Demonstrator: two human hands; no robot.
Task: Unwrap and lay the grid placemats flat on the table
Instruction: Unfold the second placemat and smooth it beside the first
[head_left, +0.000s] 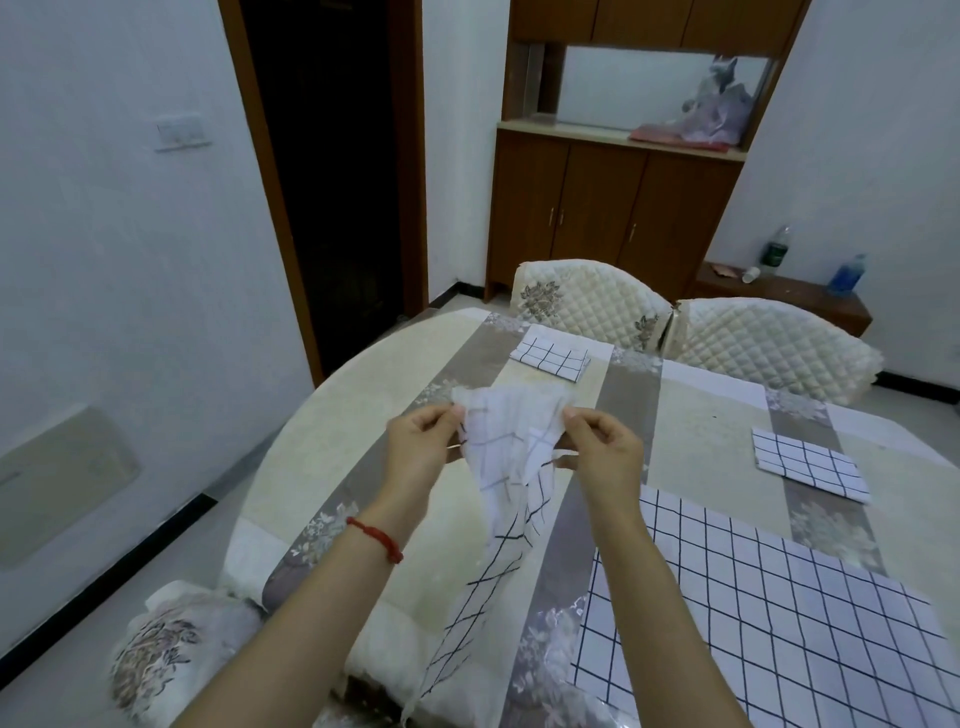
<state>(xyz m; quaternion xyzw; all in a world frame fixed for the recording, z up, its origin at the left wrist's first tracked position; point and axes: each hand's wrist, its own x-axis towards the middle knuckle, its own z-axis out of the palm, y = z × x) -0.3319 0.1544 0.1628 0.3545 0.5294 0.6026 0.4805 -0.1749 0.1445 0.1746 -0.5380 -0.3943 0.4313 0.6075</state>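
Observation:
A white placemat with a dark grid (511, 457) hangs crumpled in the air above the table's near left part. My left hand (423, 441) pinches its upper left edge and my right hand (602, 447) pinches its upper right edge; the cloth's lower end trails down toward the table's front edge. One grid placemat (779, 608) lies spread flat on the table at the near right. Two folded grid placemats lie farther off: one at the far side (550, 356), one at the right (808, 462).
The oval table (332, 431) wears a beige and grey patterned cloth. Two quilted chairs (592, 301) stand at its far side, another chair back (171, 654) at the near left. A wooden cabinet (613, 208) and a low shelf with bottles (779, 249) stand behind.

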